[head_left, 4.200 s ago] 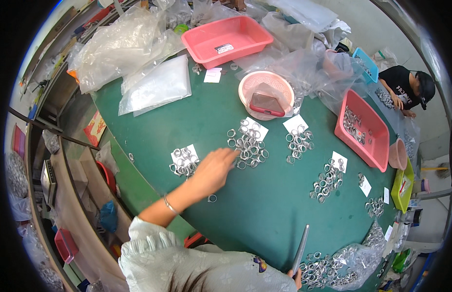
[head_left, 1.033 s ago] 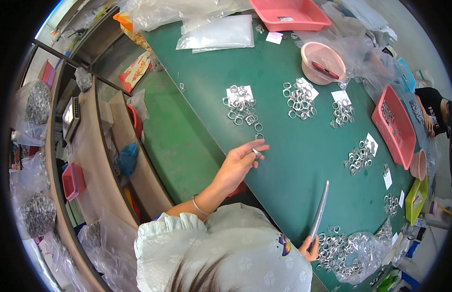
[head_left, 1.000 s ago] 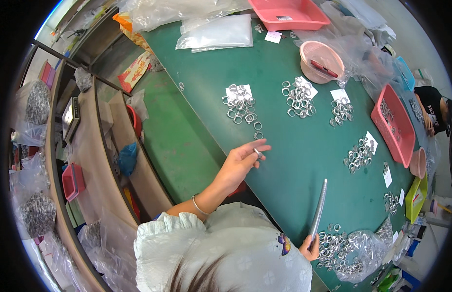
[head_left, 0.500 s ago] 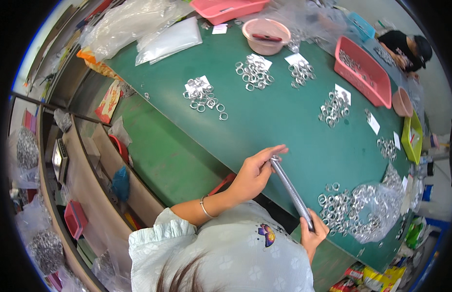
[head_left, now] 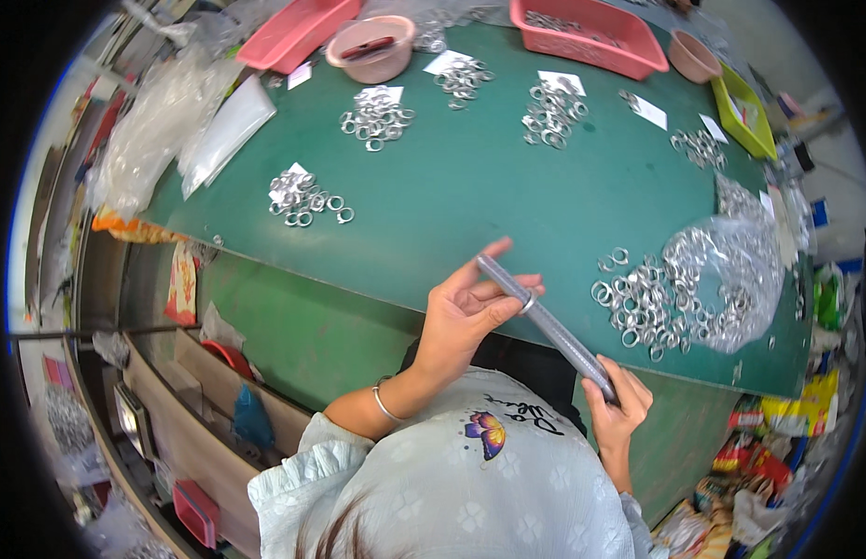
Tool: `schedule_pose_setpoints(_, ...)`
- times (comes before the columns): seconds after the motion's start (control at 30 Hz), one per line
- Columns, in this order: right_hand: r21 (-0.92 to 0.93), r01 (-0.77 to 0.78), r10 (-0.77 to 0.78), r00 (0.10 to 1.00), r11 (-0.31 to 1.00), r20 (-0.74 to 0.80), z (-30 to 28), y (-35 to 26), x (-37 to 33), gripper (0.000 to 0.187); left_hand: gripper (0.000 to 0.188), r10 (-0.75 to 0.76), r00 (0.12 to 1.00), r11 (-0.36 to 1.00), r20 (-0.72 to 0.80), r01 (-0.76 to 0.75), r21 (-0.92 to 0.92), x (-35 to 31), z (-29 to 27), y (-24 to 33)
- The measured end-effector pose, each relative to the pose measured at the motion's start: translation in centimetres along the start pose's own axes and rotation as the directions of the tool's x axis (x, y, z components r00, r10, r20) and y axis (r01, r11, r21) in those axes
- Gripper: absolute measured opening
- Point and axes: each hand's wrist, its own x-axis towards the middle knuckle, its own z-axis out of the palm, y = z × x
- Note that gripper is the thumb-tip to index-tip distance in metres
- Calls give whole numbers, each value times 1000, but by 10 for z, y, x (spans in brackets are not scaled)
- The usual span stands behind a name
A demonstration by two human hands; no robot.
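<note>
A grey tapered ring mandrel slants over the near edge of the table in front of me. Its thick lower end sits in the closed fingers of my right hand. Around the upper part of the mandrel is a silver ring. The thumb and fingers of my left hand close on this ring, with the index finger stretched out behind the rod. Just right of the mandrel lies a large heap of silver rings, spilling from a clear plastic bag.
Smaller ring piles with white paper slips lie across the green table. Along the far side stand a pink bowl, pink trays and a yellow-green basket. Plastic bags lie at left, beside shelving.
The view has turned, so the table's things sit farther left and higher. My left fingers have opened from the mandrel's tip area, and the ring now shows lower on the rod.
</note>
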Motion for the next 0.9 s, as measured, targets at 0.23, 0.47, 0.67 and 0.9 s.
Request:
schedule_pose_setpoints(0.23, -146, 72, -75, 997, 987, -10, -12, -17, -4, 40, 33, -216, 951, 972, 220, 188, 142, -10, 9, -17)
schedule_pose_setpoints(0.47, -181, 141, -151, 987, 973, -46, -18, -27, -11, 43, 41, -80, 891, 994, 447, 37, 105, 2, 9, -8)
schedule_pose_setpoints(0.67, -208, 138, -152, 987, 968, -52, -21, -27, -11, 43, 38, -74, 913, 991, 402, 20, 135, -5, 13, -11)
schedule_pose_setpoints(0.9, -242, 163, -177, 983, 956, -36, -24, -27, -9, 43, 33, -26, 897, 998, 441, -5, 69, -7, 13, -20)
